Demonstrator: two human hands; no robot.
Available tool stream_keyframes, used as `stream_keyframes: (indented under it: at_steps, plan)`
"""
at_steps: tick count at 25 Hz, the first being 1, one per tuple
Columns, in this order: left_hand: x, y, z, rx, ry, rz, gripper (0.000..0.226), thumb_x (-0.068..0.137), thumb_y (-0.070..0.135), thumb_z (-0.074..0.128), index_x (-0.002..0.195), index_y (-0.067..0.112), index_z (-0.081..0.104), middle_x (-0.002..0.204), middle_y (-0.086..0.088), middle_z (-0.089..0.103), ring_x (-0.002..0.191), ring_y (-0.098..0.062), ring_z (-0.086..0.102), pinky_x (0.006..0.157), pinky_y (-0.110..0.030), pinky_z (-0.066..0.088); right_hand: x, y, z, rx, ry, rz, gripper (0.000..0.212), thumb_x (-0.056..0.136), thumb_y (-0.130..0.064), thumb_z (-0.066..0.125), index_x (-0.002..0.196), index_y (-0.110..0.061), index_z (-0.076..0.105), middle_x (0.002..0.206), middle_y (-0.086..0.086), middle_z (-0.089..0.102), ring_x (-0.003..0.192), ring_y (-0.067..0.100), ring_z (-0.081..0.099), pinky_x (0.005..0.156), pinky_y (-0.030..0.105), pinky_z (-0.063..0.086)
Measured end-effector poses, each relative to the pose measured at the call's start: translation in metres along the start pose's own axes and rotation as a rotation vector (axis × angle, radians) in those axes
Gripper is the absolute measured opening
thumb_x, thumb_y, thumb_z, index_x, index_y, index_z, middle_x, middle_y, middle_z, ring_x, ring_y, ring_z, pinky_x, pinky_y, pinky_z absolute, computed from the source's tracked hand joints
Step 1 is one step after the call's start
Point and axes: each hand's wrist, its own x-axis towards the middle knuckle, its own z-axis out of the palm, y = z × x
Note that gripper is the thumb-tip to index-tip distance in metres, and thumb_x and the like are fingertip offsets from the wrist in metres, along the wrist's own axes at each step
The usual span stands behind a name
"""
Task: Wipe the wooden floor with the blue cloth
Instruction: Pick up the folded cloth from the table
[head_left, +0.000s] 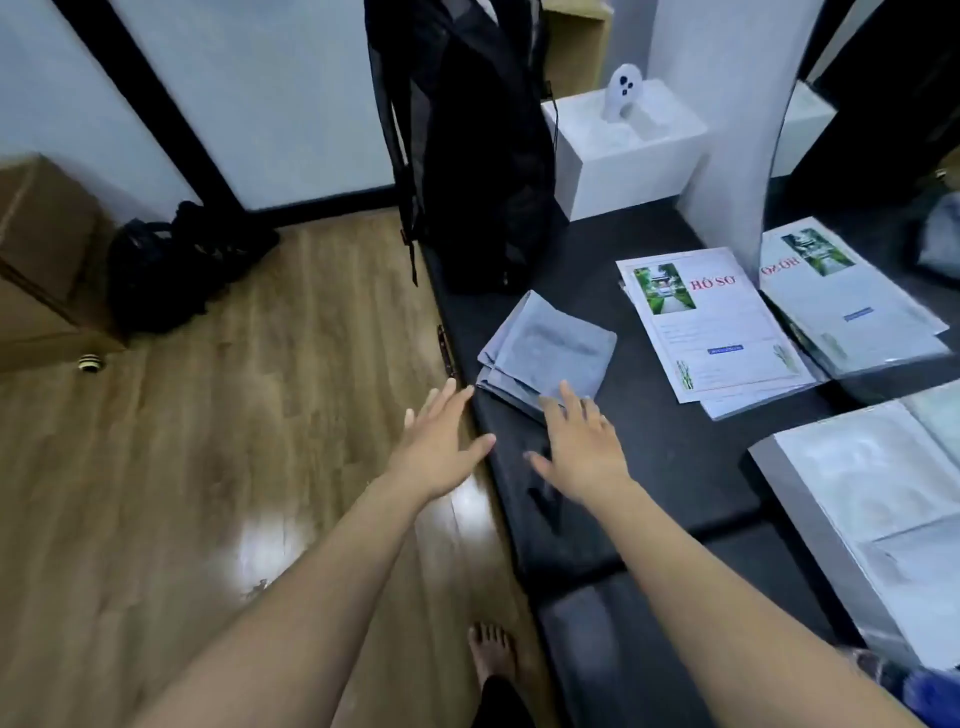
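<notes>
Hiding blue cloth's (545, 353) corner: right fingertips (566, 397)

Pale walls (291, 93) with a dark diagonal frame strip (156, 98) fill the upper left of the frame. Below them, at lower left, lie glossy wood-look planks with a bright patch of reflected light (265, 551). A brown cardboard box (41, 249) stands at the far left edge. A low black padded platform (660, 467) runs from centre to lower right, with a white box (623, 156) on it at upper right.
</notes>
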Motion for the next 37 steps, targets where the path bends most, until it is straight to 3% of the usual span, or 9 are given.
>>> stream_keyframes:
  at_steps: [3, 7, 10, 17, 23, 28, 31, 34, 37]
  plan:
    - [0.061, 0.001, 0.017, -0.102, -0.037, -0.107, 0.076, 0.098, 0.049, 0.06, 0.161, 0.025, 0.025, 0.171, -0.001, 0.016, 0.158, -0.018, 0.009, 0.127, -0.05, 0.0, 0.052, 0.024, 0.015, 0.001, -0.063, 0.013, 0.09, 0.094, -0.059, 0.057, 0.16, -0.021, 0.009, 0.169, 0.01, -0.006, 0.155, 0.037, 0.001, 0.122, 0.048, 0.02]
    - [0.126, 0.003, 0.036, -0.342, -0.014, -0.195, 0.079, 0.094, 0.04, 0.069, 0.158, 0.017, 0.029, 0.161, 0.0, 0.038, 0.149, -0.021, 0.036, 0.122, -0.048, 0.029, 0.097, 0.04, 0.035, 0.004, -0.109, -0.008, 0.096, 0.092, -0.06, 0.061, 0.162, -0.022, 0.007, 0.169, 0.011, -0.008, 0.155, 0.037, -0.004, 0.124, 0.048, 0.013]
    - [0.154, 0.01, 0.049, -0.422, -0.025, -0.279, 0.079, 0.09, 0.039, 0.073, 0.154, 0.018, 0.031, 0.151, 0.0, 0.049, 0.14, -0.023, 0.046, 0.113, -0.044, 0.042, 0.11, 0.043, 0.047, -0.073, -0.098, -0.02, 0.092, 0.092, -0.059, 0.06, 0.16, -0.021, 0.012, 0.168, 0.014, 0.003, 0.152, 0.041, 0.009, 0.121, 0.049, 0.017]
    - [0.17, 0.02, 0.05, -0.71, 0.089, -0.527, 0.098, 0.082, 0.038, 0.084, 0.157, 0.009, 0.028, 0.15, -0.002, 0.051, 0.134, -0.021, 0.052, 0.107, -0.028, 0.04, 0.118, 0.04, 0.042, -0.119, 0.049, -0.021, 0.047, 0.095, -0.019, 0.059, 0.139, -0.018, 0.044, 0.148, 0.008, 0.048, 0.117, 0.036, 0.05, 0.098, 0.042, 0.041]
    - [0.122, 0.006, 0.042, -1.064, 0.029, -0.794, 0.047, 0.087, 0.021, 0.08, 0.127, 0.015, 0.055, 0.111, -0.005, 0.071, 0.081, -0.016, 0.067, 0.057, -0.029, 0.053, 0.058, 0.011, 0.048, -0.02, -0.052, -0.086, 0.056, 0.098, -0.038, 0.054, 0.15, -0.024, 0.039, 0.156, -0.001, 0.042, 0.125, 0.029, 0.047, 0.105, 0.04, 0.038]
    - [0.037, -0.05, 0.038, -1.137, 0.029, -0.785, 0.032, 0.084, 0.013, 0.081, 0.11, 0.012, 0.062, 0.102, -0.012, 0.075, 0.079, -0.023, 0.072, 0.073, -0.037, 0.062, 0.015, -0.065, 0.052, 0.632, -0.221, 0.109, 0.101, 0.079, -0.089, 0.032, 0.16, -0.03, 0.019, 0.167, -0.006, 0.021, 0.155, 0.026, 0.006, 0.124, 0.049, 0.011]
    - [-0.013, -0.081, 0.034, -1.179, 0.064, -0.702, 0.025, 0.089, 0.006, 0.071, 0.112, 0.013, 0.067, 0.104, -0.014, 0.076, 0.089, -0.031, 0.072, 0.081, -0.045, 0.06, 0.011, -0.126, 0.057, 0.851, -0.327, 0.178, 0.113, 0.069, -0.097, 0.036, 0.161, -0.036, 0.011, 0.167, -0.007, 0.02, 0.155, 0.024, 0.012, 0.124, 0.05, 0.017]
    - [-0.077, -0.127, 0.027, -1.124, 0.125, -0.596, 0.037, 0.085, -0.009, 0.064, 0.114, 0.013, 0.064, 0.098, -0.01, 0.072, 0.086, -0.024, 0.068, 0.078, -0.044, 0.059, -0.002, -0.202, 0.078, 1.111, -0.411, 0.26, 0.097, 0.076, -0.077, 0.065, 0.155, -0.031, 0.032, 0.153, -0.002, 0.046, 0.13, 0.02, 0.055, 0.1, 0.044, 0.053]
    - [-0.155, -0.175, 0.023, -1.088, 0.143, -0.533, 0.047, 0.071, 0.006, 0.064, 0.118, 0.008, 0.062, 0.092, -0.016, 0.07, 0.07, -0.011, 0.062, 0.062, -0.03, 0.052, -0.036, -0.282, 0.115, 1.155, -0.383, 0.276, 0.055, 0.087, -0.037, 0.078, 0.134, -0.018, 0.058, 0.129, 0.004, 0.068, 0.117, 0.024, 0.065, 0.104, 0.048, 0.05]
